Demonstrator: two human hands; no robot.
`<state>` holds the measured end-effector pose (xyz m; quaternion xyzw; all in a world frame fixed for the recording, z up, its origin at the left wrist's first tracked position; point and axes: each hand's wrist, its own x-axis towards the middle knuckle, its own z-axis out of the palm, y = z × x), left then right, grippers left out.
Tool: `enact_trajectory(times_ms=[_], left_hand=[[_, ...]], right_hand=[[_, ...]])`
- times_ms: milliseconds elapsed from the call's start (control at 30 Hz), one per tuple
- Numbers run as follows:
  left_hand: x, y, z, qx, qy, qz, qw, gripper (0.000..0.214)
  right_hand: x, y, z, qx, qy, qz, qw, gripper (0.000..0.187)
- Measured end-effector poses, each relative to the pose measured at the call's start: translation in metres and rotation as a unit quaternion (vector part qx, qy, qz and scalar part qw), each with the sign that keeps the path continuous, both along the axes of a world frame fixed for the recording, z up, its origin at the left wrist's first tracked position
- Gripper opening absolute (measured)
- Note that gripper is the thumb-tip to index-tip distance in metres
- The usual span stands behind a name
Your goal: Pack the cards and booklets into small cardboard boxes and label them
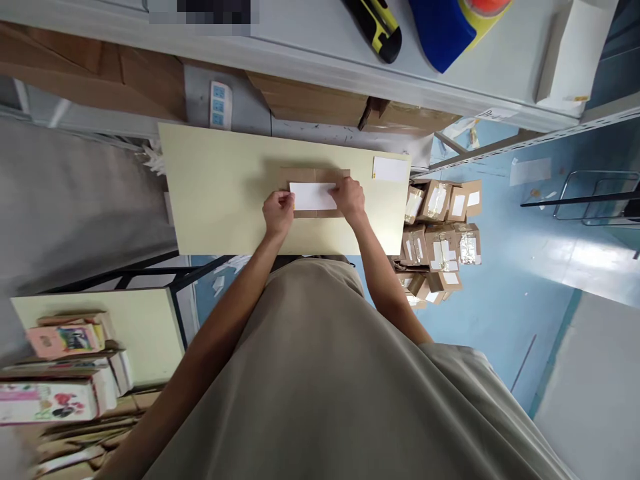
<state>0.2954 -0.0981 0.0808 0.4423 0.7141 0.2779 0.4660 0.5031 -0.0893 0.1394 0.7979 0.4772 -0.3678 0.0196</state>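
Observation:
A small brown cardboard box (316,175) lies on the pale yellow table (220,193) in front of me. Over the box is a white label (313,196), held at both ends. My left hand (279,212) pinches its left end, where a bit of orange shows at the edge. At the other end, the fingers of my right hand (349,198) are closed on the label's right side. Whether the label's underside touches the cardboard, I cannot tell. A second white label (390,169) with a small orange mark rests near the table's right end.
Above the table runs a grey shelf (310,57) with a yellow-black box cutter (376,30), a blue tape dispenser (443,30) and a white stack of labels (575,53). Labelled cartons (440,247) are piled on the right. Flattened cardboard (90,433) stands at lower left.

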Motion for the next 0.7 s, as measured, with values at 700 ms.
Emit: enact_trajectory(times_ms=[700], left_hand=[[-0.001, -0.001, -0.011, 0.012, 0.032, -0.026, 0.999, 0.005]], right_hand=[[-0.058, 0.005, -0.009, 0.051, 0.016, 0.051, 0.997, 0.030]])
